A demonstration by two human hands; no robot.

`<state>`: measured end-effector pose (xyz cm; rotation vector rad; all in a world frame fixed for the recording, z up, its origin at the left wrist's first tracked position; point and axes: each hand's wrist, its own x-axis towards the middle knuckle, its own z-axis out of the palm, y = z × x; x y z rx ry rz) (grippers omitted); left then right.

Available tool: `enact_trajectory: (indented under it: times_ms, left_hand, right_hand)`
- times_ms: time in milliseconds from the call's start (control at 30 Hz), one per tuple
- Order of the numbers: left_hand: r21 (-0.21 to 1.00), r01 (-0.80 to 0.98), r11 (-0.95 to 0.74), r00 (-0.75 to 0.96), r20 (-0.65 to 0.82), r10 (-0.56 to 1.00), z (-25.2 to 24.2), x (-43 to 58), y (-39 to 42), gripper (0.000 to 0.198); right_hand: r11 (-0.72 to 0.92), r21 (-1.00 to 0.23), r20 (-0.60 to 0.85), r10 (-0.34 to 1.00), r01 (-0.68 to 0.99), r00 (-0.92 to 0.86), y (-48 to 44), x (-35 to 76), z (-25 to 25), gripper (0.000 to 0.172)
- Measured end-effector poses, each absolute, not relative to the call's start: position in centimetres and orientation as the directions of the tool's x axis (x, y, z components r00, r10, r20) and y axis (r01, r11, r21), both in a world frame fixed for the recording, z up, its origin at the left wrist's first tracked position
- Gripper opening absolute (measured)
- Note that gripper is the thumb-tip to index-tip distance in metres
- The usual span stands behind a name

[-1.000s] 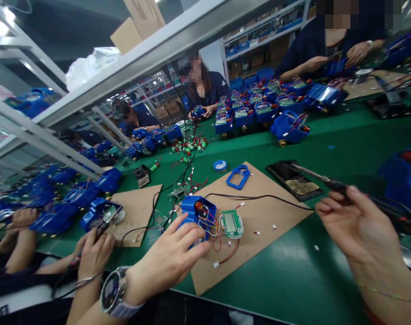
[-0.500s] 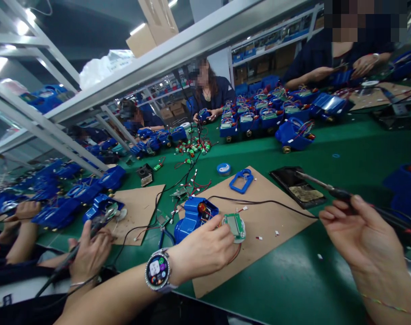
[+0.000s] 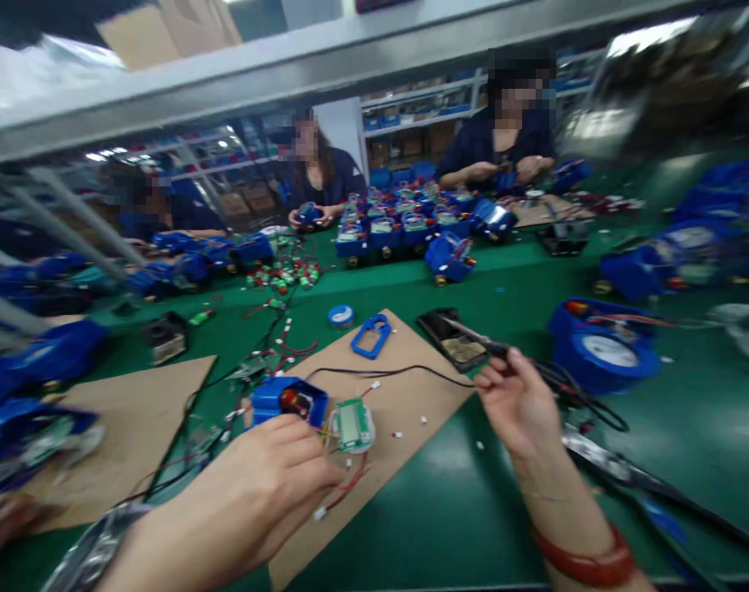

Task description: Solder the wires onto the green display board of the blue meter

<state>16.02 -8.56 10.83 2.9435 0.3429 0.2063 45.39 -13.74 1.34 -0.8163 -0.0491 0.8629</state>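
My right hand (image 3: 519, 403) is closed around the handle of a soldering iron (image 3: 486, 341). Its metal tip points into a black tray (image 3: 428, 327) that holds a tan sponge (image 3: 465, 352); contact with the sponge is unclear. On the left, my left hand (image 3: 288, 473) has its fingers curled together, with the fingertips hidden underneath. It is just in front of a blue housing (image 3: 264, 400) and beside a green circuit board with a display (image 3: 351, 425). Red wires (image 3: 349, 485) with a white connector lie by its fingers.
A cardboard sheet (image 3: 411, 444) lies under the work. A blue frame (image 3: 383, 330) and a round blue tin (image 3: 340, 316) are behind it. Pliers or a similar tool (image 3: 621, 470) and a blue housing with a white disc (image 3: 602, 353) lie right. Co-workers sit across the table.
The view has swung right. My left hand has come off the circuit board and moved towards me. My right hand still holds the soldering iron over the tray.
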Motion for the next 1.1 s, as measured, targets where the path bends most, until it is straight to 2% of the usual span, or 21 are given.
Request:
enact_trajectory:
  times_ms: [133, 267, 367, 633, 800, 933, 1100]
  left_hand:
    - [0.301, 0.205, -0.931, 0.966, 0.088, 0.242, 10.7, 16.5, -9.3, 0.015]
    - [0.326, 0.243, -0.913, 0.957, 0.073, 0.281, 10.6, 17.1, -10.1, 0.015]
    - [0.359, 0.237, -0.903, 0.944, 0.135, 0.301, 10.6, 17.2, -10.2, 0.017]
    - [0.467, 0.467, -0.751, 0.770, 0.204, 0.605, 9.7, 15.7, -9.0, 0.014]
    - [0.510, 0.536, -0.673, 0.653, 0.255, 0.713, 7.0, 14.8, -8.0, 0.013]
    - [0.469, 0.547, -0.693, 0.622, 0.326, 0.711, 4.6, 14.7, -8.1, 0.012]
    - [0.297, 0.579, -0.759, 0.634, 0.421, 0.648, 2.9, 14.8, -8.4, 0.011]
  right_hand:
    - [0.399, -0.623, -0.292, 0.679, -0.672, 0.674, -13.7, 45.5, 1.0, 0.034]
    - [0.405, -0.612, -0.274, 0.697, -0.679, 0.663, -13.7, 45.5, 0.8, 0.039]
    - [0.395, -0.633, -0.252, 0.708, -0.666, 0.660, -13.7, 45.5, 0.8, 0.044]
    - [0.418, -0.639, -0.243, 0.687, -0.646, 0.685, -14.1, 45.1, 1.2, 0.023]
    - [0.417, -0.704, -0.121, 0.727, -0.575, 0.675, -14.3, 43.9, 1.5, 0.031]
    - [0.397, -0.773, -0.052, 0.738, -0.495, 0.672, -15.4, 42.0, 2.6, 0.033]
    - [0.355, -0.867, 0.032, 0.742, -0.351, 0.670, -18.2, 38.8, 1.5, 0.029]
